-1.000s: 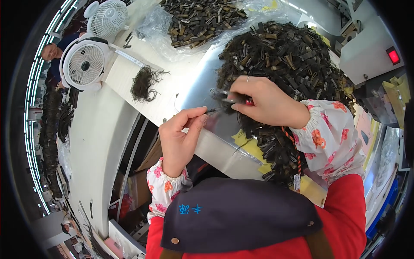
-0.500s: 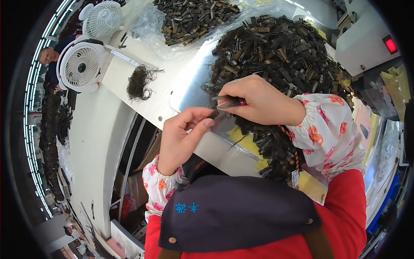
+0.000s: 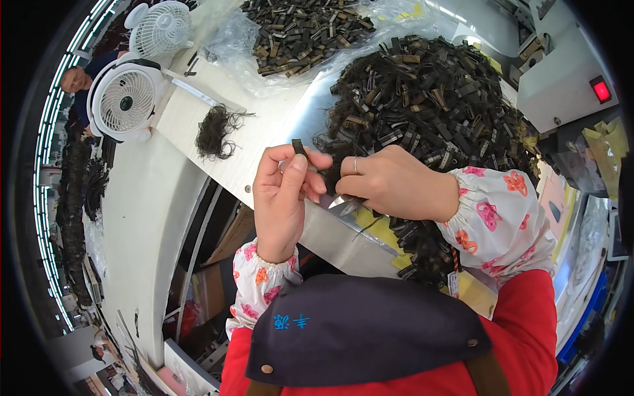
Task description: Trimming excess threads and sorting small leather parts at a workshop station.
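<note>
My left hand (image 3: 281,201) pinches small dark flat strip (image 3: 298,147) between thumb and finger, centre of frame. My right hand (image 3: 399,185), fingers curled, grips silver-bladed metal snips (image 3: 343,204) just beside. Big heap of dark folded strips (image 3: 432,105), upper right.

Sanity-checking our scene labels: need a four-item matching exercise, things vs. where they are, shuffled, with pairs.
Things
1. Small dark strip
2. Metal snips
3. Loose hair tuft
4. Red light

Places
A. On the pale tabletop, apart from the big dark pile
B. In the right hand, blades showing
C. On the pale box at the right
D. In the left hand, thumb against it

Pairs: 1-D, 2-B, 3-A, 4-C
</note>
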Available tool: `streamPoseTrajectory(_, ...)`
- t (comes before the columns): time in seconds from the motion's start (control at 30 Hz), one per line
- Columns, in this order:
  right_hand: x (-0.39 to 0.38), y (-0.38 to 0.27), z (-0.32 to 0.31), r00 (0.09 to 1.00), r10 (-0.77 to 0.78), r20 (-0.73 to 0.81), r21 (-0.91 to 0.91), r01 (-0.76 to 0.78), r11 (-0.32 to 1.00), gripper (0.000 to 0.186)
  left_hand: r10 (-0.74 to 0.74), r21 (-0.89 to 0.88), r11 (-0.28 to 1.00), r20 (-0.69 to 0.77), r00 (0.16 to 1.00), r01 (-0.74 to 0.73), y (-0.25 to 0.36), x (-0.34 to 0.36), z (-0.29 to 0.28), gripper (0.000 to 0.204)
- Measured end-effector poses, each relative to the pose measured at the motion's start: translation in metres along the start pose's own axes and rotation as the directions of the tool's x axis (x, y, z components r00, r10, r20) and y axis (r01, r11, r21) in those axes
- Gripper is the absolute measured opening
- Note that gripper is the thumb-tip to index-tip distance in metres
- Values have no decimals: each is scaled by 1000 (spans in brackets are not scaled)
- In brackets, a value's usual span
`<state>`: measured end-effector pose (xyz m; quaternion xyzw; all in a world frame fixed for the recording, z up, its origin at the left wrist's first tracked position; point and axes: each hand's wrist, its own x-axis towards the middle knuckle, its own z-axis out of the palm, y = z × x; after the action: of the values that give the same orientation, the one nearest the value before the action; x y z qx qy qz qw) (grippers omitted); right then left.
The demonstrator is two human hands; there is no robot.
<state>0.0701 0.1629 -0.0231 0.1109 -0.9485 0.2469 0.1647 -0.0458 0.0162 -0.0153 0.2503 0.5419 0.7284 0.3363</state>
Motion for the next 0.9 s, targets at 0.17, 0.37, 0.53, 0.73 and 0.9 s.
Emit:
streamPoseTrajectory(0.17, 7, -4, -21, 947, 144, -286, 90, -123, 988, 22, -70, -44, 996, 62, 996, 73, -3, 1, 4, 10)
streamPoseTrajectory(0.37, 9, -5, -16, 904, 0, -427, -253, -119, 960, 34, -95, 49, 994, 24, 995, 94, -1, -6, 12, 8)
streamPoseTrajectory(0.53, 7, -4, -16, 904, -64, -422, -352, -98, 931, 17, -106, 75, 992, 29, 994, 104, 0, -4, 14, 8)
streamPoseTrajectory(0.73, 5, -2, -16, 900, -118, -419, -350, -40, 936, 26, -101, 135, 986, 37, 994, 95, -3, -7, 17, 8)
streamPoseTrajectory(0.9, 7, -6, -20, 889, 196, -414, 144, -149, 978, 25, -187, 58, 981, 87, 978, 183, -5, -6, 10, 8)
